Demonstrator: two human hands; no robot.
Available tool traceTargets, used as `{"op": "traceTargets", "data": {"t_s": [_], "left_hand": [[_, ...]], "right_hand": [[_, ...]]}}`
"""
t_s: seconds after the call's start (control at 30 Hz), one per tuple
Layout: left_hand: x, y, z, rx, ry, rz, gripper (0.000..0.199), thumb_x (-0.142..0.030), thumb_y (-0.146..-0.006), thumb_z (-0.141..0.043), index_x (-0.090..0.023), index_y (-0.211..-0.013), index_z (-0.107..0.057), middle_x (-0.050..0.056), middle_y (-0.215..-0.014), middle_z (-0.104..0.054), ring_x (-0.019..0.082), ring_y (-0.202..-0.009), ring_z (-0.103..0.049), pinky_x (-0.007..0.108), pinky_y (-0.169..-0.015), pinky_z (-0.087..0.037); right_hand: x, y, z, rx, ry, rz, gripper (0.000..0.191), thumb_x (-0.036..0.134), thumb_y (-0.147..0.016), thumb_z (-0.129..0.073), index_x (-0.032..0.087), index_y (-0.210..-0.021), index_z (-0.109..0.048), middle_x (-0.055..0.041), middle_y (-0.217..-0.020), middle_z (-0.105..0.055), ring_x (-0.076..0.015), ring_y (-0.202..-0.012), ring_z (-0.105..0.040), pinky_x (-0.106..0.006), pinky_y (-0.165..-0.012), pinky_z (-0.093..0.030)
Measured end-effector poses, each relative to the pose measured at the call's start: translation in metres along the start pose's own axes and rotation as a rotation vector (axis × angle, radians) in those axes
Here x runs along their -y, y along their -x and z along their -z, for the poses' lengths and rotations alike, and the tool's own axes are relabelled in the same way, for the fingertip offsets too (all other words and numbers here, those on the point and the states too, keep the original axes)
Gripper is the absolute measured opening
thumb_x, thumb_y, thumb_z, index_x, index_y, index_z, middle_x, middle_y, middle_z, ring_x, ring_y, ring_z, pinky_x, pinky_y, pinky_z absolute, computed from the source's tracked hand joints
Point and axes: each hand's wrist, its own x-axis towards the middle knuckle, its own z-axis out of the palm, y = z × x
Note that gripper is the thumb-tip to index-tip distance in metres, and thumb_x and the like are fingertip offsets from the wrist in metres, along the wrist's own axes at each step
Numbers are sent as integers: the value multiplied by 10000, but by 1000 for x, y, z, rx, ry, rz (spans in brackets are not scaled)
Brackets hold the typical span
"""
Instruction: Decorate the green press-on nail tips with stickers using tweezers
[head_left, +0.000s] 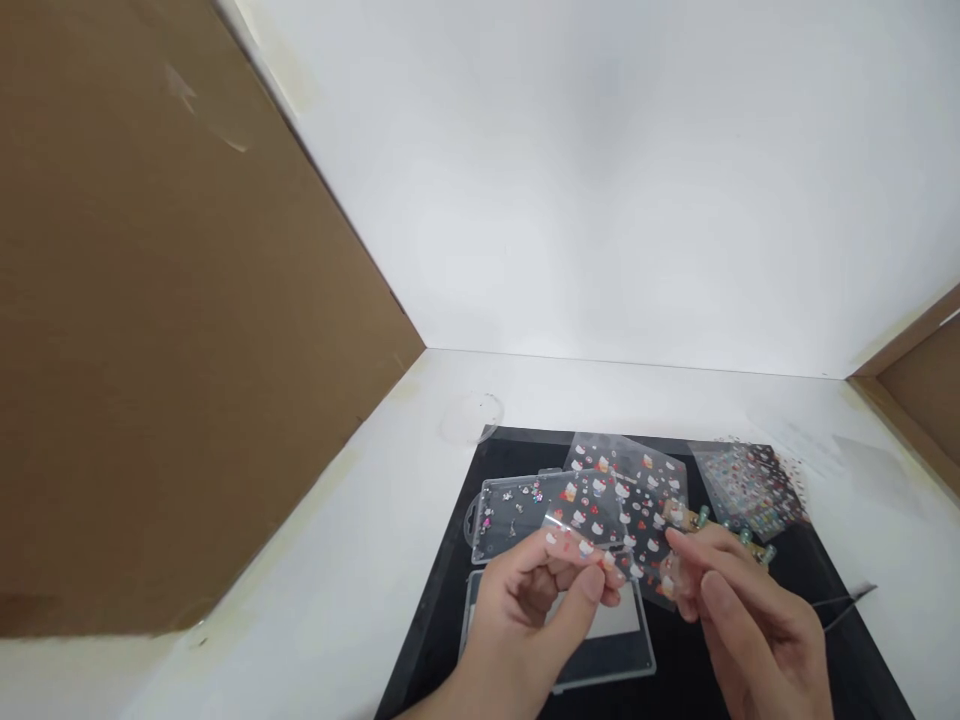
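My left hand (532,615) and my right hand (750,620) both pinch a clear sticker sheet (589,522) printed with small white cartoon cats and red dots, lifted above the black mat (427,630). Its edges bend between my fingertips. Behind it lies a larger clear sheet of similar stickers (630,465). Left of the held sheet sits a clear plastic case of tiny charms (510,520). Another clear case (607,665) lies under my hands, partly hidden by them.
A multicoloured sticker sheet (750,490) lies at the mat's far right. Several green-tipped tools (739,537) rest near my right hand, and metal tweezers (847,606) lie past it. White surfaces and a brown cardboard wall (172,310) enclose the work area.
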Motion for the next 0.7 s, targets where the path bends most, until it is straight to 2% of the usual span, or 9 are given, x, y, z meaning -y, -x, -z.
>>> {"op": "traceTargets", "data": {"t_s": [0.1, 0.2, 0.3, 0.53, 0.7], "left_hand": [[0, -2, 2, -27, -61, -9, 283, -464, -1006, -841, -199, -936, -766, 73, -902, -829, 197, -828, -806, 291, -826, -694], [-1, -3, 3, -62, -140, -34, 341, -511, -991, -839, -186, -913, -767, 91, -867, -816, 213, -773, -791, 312, -777, -692], [0, -2, 4, -86, -192, -43, 367, -534, -983, -837, -183, -902, -766, 97, -850, -804, 212, -743, -774, 314, -751, -683], [6, -5, 10, -105, -218, -59, 397, -565, -974, -833, -188, -885, -745, 87, -851, -792, 200, -730, -756, 301, -739, -668], [6, -6, 8, -115, -222, -29, 496, -647, -929, -849, -177, -824, -730, 92, -813, -769, 205, -699, -733, 308, -713, -651]], "right_hand": [[-6, 5, 3, -71, 32, -28, 245, 282, -1060, -734, 382, -1241, -863, -40, -870, -757, -147, -733, -705, -224, -606, -599], [-8, 6, 5, -118, 99, 24, 202, 241, -1032, -749, 357, -1118, -889, -37, -908, -787, -155, -793, -736, -228, -677, -619], [-4, 2, 6, -130, 167, 94, 222, 188, -1024, -717, 335, -1053, -881, -17, -880, -788, -144, -777, -741, -223, -708, -622], [11, -12, -1, -172, 267, 180, 195, 174, -973, -731, 301, -976, -879, -14, -776, -780, -147, -673, -739, -204, -624, -607], [10, -13, -2, -175, 278, 239, 154, 184, -952, -771, 285, -959, -888, -29, -738, -769, -155, -624, -719, -204, -568, -581]]}}
